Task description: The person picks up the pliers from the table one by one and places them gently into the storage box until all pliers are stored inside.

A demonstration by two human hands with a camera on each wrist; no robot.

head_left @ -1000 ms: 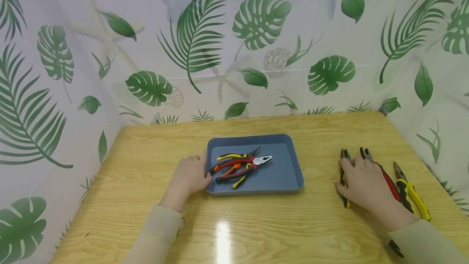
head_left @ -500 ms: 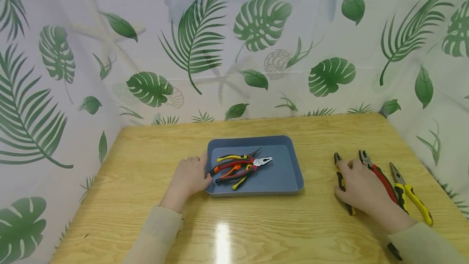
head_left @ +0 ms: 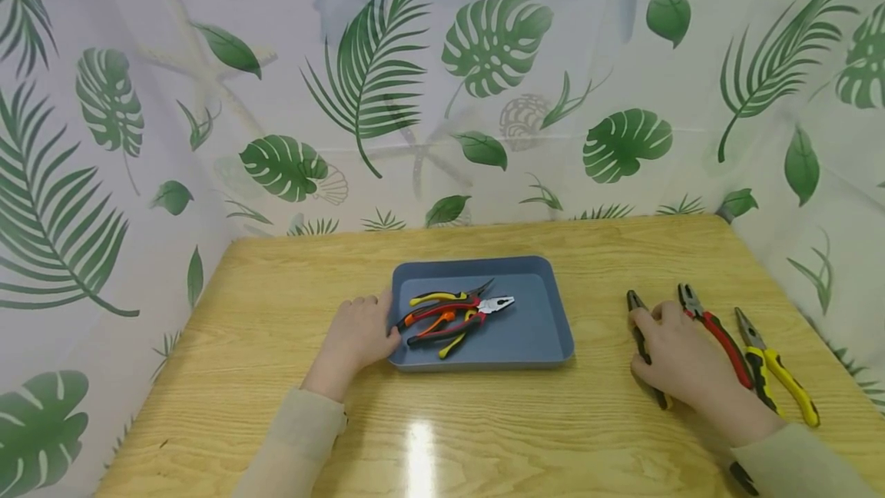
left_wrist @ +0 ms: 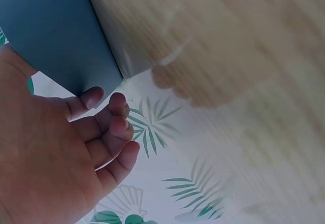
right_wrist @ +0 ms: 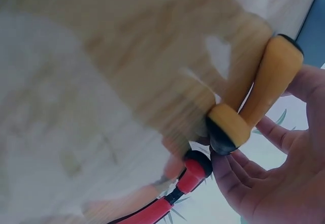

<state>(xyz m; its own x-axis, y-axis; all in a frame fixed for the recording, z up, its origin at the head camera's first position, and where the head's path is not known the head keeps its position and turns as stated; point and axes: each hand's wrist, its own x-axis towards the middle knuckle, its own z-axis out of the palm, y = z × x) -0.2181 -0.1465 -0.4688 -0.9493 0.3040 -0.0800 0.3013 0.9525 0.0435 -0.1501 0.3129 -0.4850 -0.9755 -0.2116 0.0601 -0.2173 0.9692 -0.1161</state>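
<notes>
My left hand (head_left: 357, 333) grips the left end of the blue tray (head_left: 532, 329), thumb at its rim. In the left wrist view, the fingers (left_wrist: 109, 122) bend beside the tray wall (left_wrist: 56, 31). Far to the right, my right hand (head_left: 681, 356) holds pliers (head_left: 637, 300) with yellow-and-black handles; they lie low at the table, partly covered by the hand. From the right wrist, their handle ends (right_wrist: 274, 71) show between thumb and fingers. Inside the tray lies a small pile of pliers: red-and-black combination pliers (head_left: 496, 303) on top, yellow and orange handles beneath.
Right of my right hand lie red-handled pliers (head_left: 726, 344) and yellow-and-black long-nose pliers (head_left: 788, 383). A dark object (head_left: 744, 476) shows partly beneath the right sleeve. The wooden table (head_left: 484, 429) is bordered by leaf-patterned cloth (head_left: 415, 98) at the back and sides.
My right hand has gathered the yellow-and-black pliers, whose tip swung left. The red-handled and long-nose pliers beside it shifted slightly. My left hand and the tray stayed put.
</notes>
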